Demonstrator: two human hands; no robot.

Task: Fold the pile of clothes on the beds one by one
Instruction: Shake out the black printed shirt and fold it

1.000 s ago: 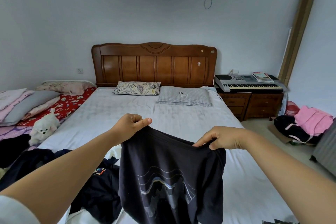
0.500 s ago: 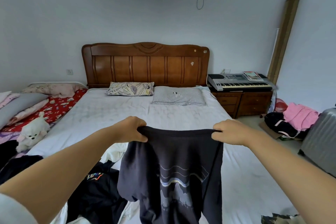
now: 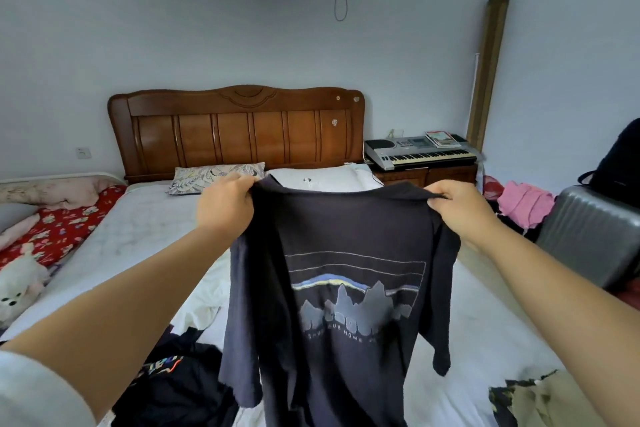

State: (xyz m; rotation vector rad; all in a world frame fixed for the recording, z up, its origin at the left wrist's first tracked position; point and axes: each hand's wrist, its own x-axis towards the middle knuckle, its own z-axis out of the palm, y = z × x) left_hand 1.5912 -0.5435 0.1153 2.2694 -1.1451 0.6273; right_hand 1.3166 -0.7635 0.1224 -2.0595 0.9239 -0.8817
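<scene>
At the far left, a white plush toy (image 3: 15, 288) sits on the near part of a narrower bed with a red floral cover (image 3: 59, 229), which stands alongside the left edge of the big white bed (image 3: 138, 236). My left hand (image 3: 225, 206) is curled tight on one shoulder of a dark navy T-shirt (image 3: 332, 288), thumb and fingers pinching the cloth, and my right hand (image 3: 460, 211) grips the other shoulder the same way. I hold the shirt up in the air over the middle of the bed, stretched between my fists, its mountain print (image 3: 356, 302) facing me and both short sleeves hanging loose. Below it, at the near left corner of the mattress, a heap of dark clothes (image 3: 180, 381) with a bright logo lies crumpled beside a white garment (image 3: 204, 308). Two pillows, a patterned one (image 3: 204, 175) and a white one (image 3: 329, 180), rest at the head edge under the wooden headboard (image 3: 239, 128). An olive and black garment (image 3: 540, 402) lies at the near right corner. Past the right edge, a keyboard (image 3: 422, 152) sits on a bedside cabinet, a pink garment (image 3: 523, 201) lies on the floor, and a grey suitcase (image 3: 588, 236) stands nearby.
</scene>
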